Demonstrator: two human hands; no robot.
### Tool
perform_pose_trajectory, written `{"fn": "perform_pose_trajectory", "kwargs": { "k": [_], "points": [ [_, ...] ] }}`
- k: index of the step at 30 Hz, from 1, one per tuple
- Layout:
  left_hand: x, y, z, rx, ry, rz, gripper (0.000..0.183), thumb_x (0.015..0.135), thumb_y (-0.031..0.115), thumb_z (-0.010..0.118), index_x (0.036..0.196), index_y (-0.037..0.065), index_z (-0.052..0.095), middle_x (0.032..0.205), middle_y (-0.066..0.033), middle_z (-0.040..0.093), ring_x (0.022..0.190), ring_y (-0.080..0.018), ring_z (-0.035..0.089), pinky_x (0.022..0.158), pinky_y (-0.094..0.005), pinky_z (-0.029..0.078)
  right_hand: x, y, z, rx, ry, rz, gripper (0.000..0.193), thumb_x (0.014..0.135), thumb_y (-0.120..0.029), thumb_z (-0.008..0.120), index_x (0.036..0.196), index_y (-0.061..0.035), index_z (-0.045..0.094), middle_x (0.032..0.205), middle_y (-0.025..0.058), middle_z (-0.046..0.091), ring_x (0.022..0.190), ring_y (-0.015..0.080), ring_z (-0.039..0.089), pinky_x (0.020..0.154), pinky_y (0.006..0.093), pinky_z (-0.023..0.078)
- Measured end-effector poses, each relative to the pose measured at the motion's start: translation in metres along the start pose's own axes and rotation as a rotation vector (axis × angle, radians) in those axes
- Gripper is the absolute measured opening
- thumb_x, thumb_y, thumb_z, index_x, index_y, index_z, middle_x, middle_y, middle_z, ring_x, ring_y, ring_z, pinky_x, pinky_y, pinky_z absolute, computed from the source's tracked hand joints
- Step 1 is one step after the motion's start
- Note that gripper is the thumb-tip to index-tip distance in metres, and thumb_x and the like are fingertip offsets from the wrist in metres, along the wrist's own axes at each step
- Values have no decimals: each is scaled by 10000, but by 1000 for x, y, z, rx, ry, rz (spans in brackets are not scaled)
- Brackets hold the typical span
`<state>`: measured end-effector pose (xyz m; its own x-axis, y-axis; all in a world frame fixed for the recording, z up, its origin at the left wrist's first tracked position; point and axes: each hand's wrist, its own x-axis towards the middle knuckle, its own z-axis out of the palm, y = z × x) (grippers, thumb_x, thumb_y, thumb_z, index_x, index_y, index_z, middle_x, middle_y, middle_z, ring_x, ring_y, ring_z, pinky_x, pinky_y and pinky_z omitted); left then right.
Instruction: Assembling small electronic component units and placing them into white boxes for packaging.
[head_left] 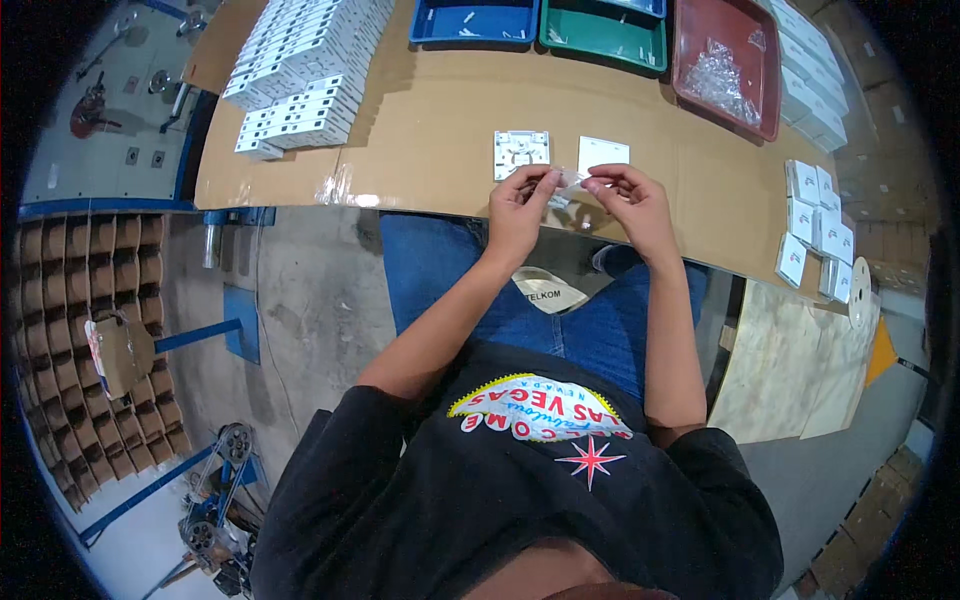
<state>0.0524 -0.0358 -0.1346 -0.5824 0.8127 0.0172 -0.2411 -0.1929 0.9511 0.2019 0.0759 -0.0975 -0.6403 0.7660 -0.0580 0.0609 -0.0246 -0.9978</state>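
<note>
Close to the table's near edge, my left hand (520, 212) and my right hand (640, 208) face each other, fingertips pinched. Stretched between them is a small clear plastic bag (570, 180); its contents are too small to make out. Just beyond my left fingers lies an open white plastic housing (521, 150), its inner fittings facing up. To the right of it, past my right fingertips, rests a flat white cover (604, 152). A few tiny white pieces (585, 225) show below the hands, near the edge.
Cardboard (430, 120) covers the table. White housings stand in a tall stack (300, 80) at the far left. Along the back sit a blue tray (475, 38), a green tray (605, 60) and a red tray (685, 90) of clear bags. Small white boxes (818, 225) are grouped at right.
</note>
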Motion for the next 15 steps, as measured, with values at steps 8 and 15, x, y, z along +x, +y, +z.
{"fn": "perform_pose_trajectory", "kwargs": {
  "k": [8,15],
  "points": [
    [2,0,1,2,-20,-44,196,1014,121,669,1157,-8,705,985,-39,733,906,-97,675,824,-237,531,6,14,3,23,-46,74,151,979,-132,695,1088,-37,739,894,-29,703,745,16,571,620,184,433],
    [4,-6,-4,40,-38,-59,166,1009,104,672,1118,-8,728,1001,-34,729,923,-89,661,816,-232,526,8,16,4,68,-51,70,157,947,-89,723,1070,7,736,908,2,715,846,56,622,732,206,486]
  ]
}}
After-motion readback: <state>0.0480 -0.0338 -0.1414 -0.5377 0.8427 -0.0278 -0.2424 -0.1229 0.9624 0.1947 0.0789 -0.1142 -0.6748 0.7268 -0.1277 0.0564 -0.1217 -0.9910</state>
